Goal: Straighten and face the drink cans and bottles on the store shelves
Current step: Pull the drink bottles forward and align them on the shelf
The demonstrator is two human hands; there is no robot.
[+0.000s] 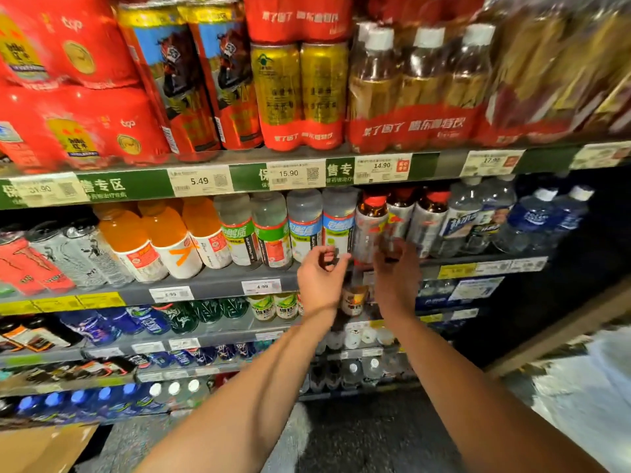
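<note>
Both my hands reach to the second shelf. My right hand wraps the lower body of a brown bottle with a red cap and silver label, which stands at the shelf's front edge. My left hand hovers just left of that bottle, fingers curled and apart, below a clear bottle with a blue-and-green label; I cannot tell whether it touches either. Two more red-capped brown bottles stand to the right. Clear bottles with green labels and orange drink bottles line up to the left.
The top shelf holds red shrink-wrapped can packs, gold cans and a white-capped bottle pack. Price tags run along the shelf edges. Blue water bottles stand at the right. Lower shelves carry more drinks. A cardboard box sits bottom left.
</note>
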